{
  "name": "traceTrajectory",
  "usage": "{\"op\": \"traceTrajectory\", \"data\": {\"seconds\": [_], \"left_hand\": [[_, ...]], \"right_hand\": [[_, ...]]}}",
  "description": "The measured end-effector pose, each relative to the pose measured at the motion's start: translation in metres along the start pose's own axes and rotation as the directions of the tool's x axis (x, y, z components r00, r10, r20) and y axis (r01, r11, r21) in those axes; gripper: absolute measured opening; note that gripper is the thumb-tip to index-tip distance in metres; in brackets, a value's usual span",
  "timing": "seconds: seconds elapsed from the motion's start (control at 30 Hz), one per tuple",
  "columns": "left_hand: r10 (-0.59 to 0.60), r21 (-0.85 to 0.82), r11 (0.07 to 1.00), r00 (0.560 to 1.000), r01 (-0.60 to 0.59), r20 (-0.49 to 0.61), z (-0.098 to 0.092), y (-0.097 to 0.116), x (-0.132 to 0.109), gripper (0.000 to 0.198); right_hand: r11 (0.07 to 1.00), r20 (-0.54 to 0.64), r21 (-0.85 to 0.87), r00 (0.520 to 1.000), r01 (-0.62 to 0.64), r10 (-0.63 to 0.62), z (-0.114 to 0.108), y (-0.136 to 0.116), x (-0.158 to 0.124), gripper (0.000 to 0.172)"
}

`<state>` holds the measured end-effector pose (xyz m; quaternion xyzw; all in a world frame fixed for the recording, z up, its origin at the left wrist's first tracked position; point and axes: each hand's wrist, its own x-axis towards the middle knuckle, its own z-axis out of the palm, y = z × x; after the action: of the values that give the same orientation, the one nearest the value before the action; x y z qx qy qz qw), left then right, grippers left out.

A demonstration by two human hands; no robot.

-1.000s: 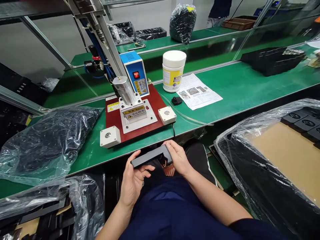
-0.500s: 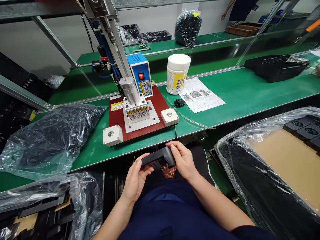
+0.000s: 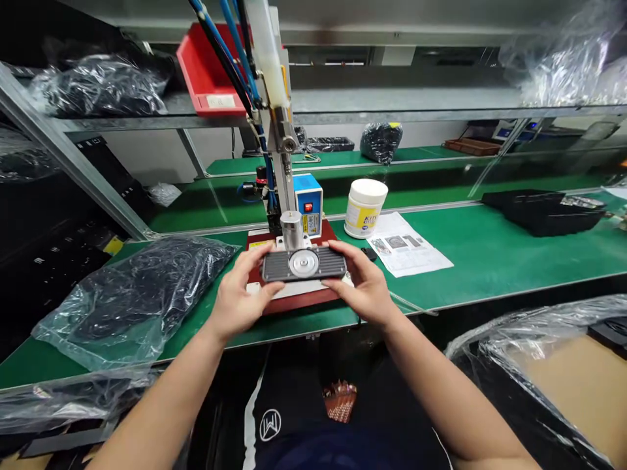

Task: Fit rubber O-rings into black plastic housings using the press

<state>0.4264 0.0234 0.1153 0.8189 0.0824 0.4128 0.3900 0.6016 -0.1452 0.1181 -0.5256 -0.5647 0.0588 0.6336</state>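
Note:
Between my two hands is a black rectangular part (image 3: pixel 326 262) with a ribbed face and a round silvery disc in its middle. My left hand (image 3: pixel 241 287) grips its left end, thumb below and fingers above. On the opposite end, my right hand (image 3: pixel 365 282) holds it the same way. The part is raised in front of a bench press (image 3: pixel 292 228), whose metal cylinder shows just above it. Much of the press's red base (image 3: pixel 294 302) is hidden behind the part and my hands. I cannot tell whether the part touches the press.
A blue box with a red switch (image 3: pixel 308 205) stands behind the press. To the right are a white tub (image 3: pixel 366 209) and a printed sheet (image 3: pixel 409 245). A plastic bag of dark parts (image 3: pixel 142 287) lies left; a lined bin (image 3: pixel 563 391) sits lower right. A red bin (image 3: pixel 210 72) hangs overhead.
Both hands have lifted the part from near my lap up to the press and turned it, so its ribbed face with the disc now shows. My view has tilted upward.

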Motion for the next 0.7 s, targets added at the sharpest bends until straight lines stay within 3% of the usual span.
{"op": "traceTrajectory", "data": {"seconds": [0.13, 0.27, 0.43, 0.57, 0.7], "left_hand": [[0.027, -0.064, 0.998, 0.998, -0.03, -0.056, -0.003, -0.011, 0.067, 0.062], [-0.057, -0.237, 0.97, 0.998, 0.046, -0.041, 0.003, -0.026, 0.102, 0.057], [-0.217, -0.36, 0.912, 0.976, 0.198, -0.012, 0.015, -0.041, 0.103, 0.045], [-0.205, -0.424, 0.89, 0.978, 0.168, -0.044, 0.022, -0.045, 0.096, 0.031], [-0.219, -0.385, 0.907, 0.972, 0.172, -0.083, 0.023, -0.044, 0.093, 0.029]], "right_hand": [[0.998, -0.119, 0.051, 0.992, 0.04, -0.033, 0.009, 0.012, 0.06, 0.047], [1.0, -0.187, -0.006, 0.982, -0.015, 0.014, 0.018, 0.027, 0.089, 0.043], [0.984, -0.129, 0.046, 0.976, -0.171, 0.176, 0.021, 0.041, 0.088, 0.041], [0.994, -0.126, -0.014, 0.987, -0.106, 0.104, 0.02, 0.041, 0.082, 0.037], [0.996, -0.118, -0.053, 0.991, -0.066, 0.059, 0.022, 0.044, 0.078, 0.033]]}}
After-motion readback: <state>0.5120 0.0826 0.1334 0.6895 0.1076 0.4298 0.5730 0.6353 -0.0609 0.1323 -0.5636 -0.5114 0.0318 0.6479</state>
